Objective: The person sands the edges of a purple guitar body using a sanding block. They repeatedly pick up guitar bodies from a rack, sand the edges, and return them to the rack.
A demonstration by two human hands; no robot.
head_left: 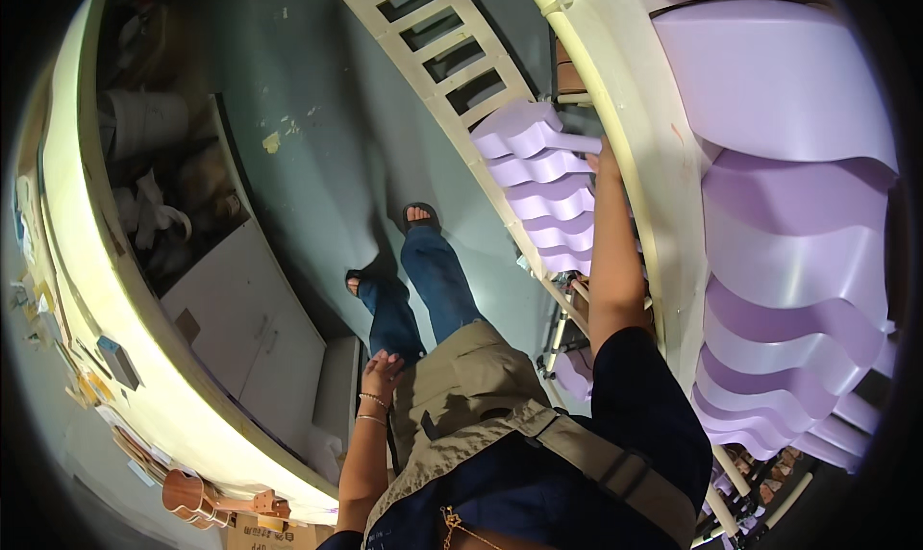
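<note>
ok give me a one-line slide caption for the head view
Right hand at the narrow end of a wavy lilac piece, left hand beside a khaki apron.

The hands (383,375) could pass over the floor (351,98) toward eleven o'clock. In the way stand the slatted frame (494,52) at twelve, the yellow rail (606,98) at one, and the surface (82,233) at nine.

A pale yellow bench (173,387) curves along the left, a dark blue-grey block (118,363) on top. Near its lower end sit a brown wooden ukulele (183,495) and a cardboard box (264,534). Beneath are white cabinet doors (219,305) and what looks like a whitish bucket (149,122) in shadow. A yellowish patch (271,143) marks the grey-green floor (298,213).
</note>
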